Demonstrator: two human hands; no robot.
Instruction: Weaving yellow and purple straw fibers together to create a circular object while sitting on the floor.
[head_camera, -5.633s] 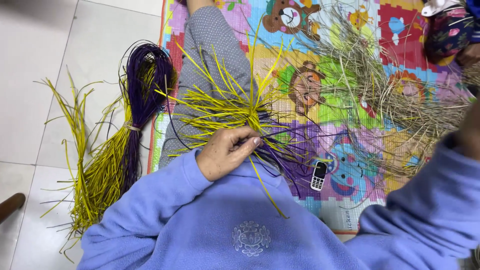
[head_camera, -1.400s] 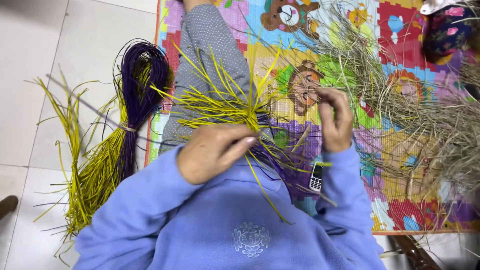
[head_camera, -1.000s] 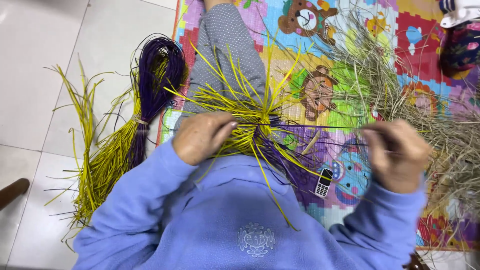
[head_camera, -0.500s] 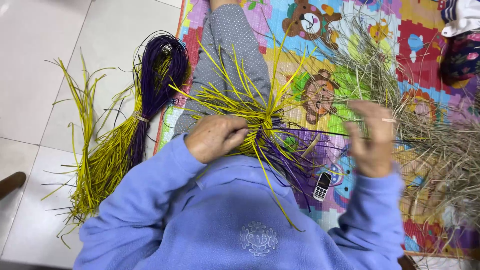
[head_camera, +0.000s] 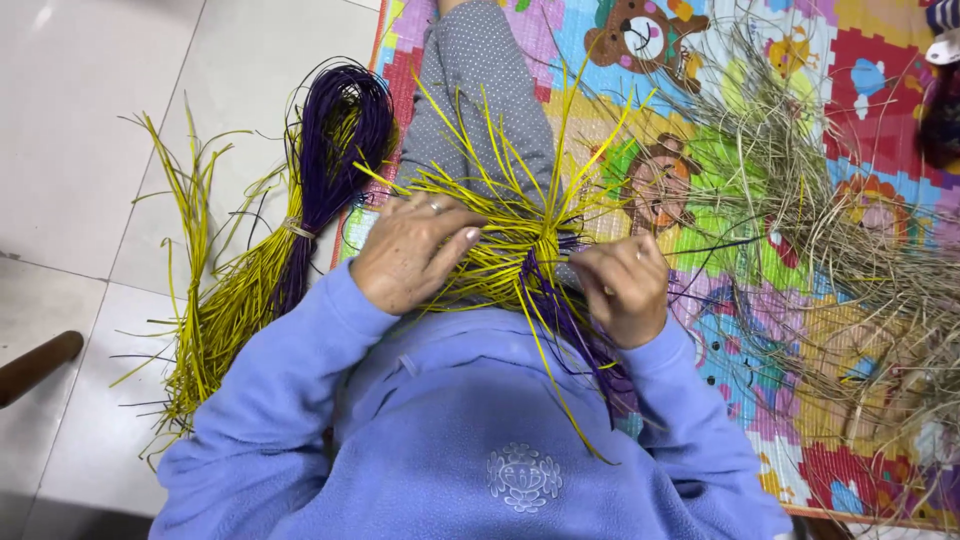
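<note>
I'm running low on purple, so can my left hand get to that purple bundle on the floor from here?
Probably yes. The left hand rests on the yellow strands, and the purple bundle lies just to its left on the tiled floor, with only loose yellow strips between.

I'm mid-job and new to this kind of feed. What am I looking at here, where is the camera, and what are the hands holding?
The single camera sits on the person's head and looks down, so the lavender sleeves at the bottom are their own. The left hand presses on a fan of yellow strips in the lap; the right hand pinches purple strands where they cross the yellow. The person sits on a colourful play mat. On the tiled floor lies a tied bundle of yellow and purple strips. Dry, straw-coloured fibre is piled on the mat.
</note>
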